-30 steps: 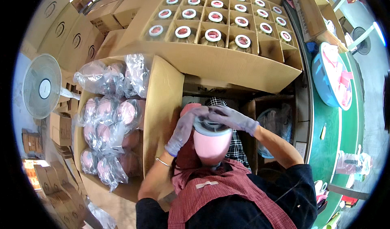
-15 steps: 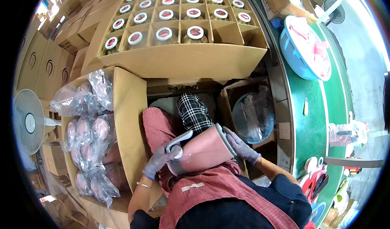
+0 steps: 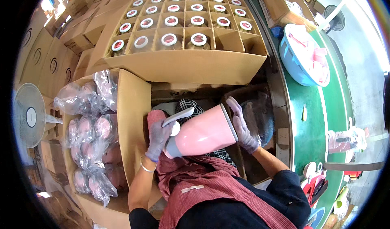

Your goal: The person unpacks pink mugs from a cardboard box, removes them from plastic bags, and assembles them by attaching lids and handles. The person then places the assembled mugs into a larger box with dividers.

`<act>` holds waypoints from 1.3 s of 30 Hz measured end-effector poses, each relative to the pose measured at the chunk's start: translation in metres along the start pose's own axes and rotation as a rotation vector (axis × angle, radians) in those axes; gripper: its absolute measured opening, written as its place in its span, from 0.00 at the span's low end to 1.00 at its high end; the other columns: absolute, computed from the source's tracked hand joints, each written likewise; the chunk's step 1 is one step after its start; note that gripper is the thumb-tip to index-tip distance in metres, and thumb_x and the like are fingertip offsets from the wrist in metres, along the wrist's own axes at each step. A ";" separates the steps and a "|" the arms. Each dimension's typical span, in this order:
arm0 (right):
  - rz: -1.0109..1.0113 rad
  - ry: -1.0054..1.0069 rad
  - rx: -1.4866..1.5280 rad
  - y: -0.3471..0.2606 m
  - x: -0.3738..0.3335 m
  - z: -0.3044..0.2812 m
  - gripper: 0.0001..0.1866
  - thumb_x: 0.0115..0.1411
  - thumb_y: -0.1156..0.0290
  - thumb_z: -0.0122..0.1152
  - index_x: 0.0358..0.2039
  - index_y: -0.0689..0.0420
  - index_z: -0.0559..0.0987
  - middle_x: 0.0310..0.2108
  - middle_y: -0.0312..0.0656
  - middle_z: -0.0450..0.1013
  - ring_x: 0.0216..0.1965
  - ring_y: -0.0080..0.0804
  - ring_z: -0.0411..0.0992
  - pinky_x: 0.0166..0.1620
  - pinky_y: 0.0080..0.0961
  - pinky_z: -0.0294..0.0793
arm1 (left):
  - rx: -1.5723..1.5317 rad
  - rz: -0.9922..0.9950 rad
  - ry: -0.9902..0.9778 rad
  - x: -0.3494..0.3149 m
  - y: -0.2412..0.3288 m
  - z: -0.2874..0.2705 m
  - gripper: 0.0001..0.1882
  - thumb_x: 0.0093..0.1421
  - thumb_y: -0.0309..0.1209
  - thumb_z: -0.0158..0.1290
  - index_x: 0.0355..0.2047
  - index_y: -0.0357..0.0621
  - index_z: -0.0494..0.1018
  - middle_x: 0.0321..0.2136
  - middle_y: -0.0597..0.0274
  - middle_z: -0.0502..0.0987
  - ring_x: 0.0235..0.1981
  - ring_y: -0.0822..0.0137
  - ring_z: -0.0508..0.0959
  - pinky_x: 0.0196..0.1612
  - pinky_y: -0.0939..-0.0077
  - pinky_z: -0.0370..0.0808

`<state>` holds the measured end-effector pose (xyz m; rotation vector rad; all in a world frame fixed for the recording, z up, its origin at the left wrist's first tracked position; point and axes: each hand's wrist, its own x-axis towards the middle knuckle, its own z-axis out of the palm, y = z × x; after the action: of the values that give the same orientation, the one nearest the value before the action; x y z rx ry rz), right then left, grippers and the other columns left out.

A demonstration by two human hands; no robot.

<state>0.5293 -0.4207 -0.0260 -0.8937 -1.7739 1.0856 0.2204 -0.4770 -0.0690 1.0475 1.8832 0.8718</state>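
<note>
A pink jug (image 3: 205,133) with a grey handle and grey rims lies tilted on its side above my lap. My left hand (image 3: 157,141), in a pale purple glove, is closed round its handle end, beside a round white part. At the wide end, my gloved right hand (image 3: 243,127) is held flat with its fingers stretched out. Its palm faces the jug's dark grey rim; whether it touches is hard to tell. Left of me, an open carton (image 3: 134,123) holds several pink jugs (image 3: 103,125) wrapped in clear plastic.
Ahead stands a large divided carton (image 3: 187,66) of bottles with white-rimmed lids, two front-right cells without one. A blue basket (image 3: 298,68) of pink pieces sits on the green table (image 3: 310,127) at right. A fan (image 3: 30,116) stands far left.
The jug has risen slightly, away from my body, with my left hand on it. My right hand has shifted up at its wide end, fingers now straighter. The whole view has tilted a little.
</note>
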 end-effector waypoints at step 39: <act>0.743 -0.022 0.835 0.042 0.017 0.009 0.30 0.69 0.46 0.43 0.61 0.56 0.64 0.54 0.44 0.71 0.51 0.31 0.71 0.55 0.29 0.72 | 0.161 0.718 0.148 -0.050 0.058 0.008 0.11 0.47 0.28 0.62 0.33 0.45 0.80 0.28 0.55 0.80 0.30 0.58 0.81 0.33 0.67 0.76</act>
<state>0.5200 -0.3930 -0.0622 -0.9884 -0.8009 2.0868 0.2642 -0.4958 -0.0078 1.8597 1.7193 1.2293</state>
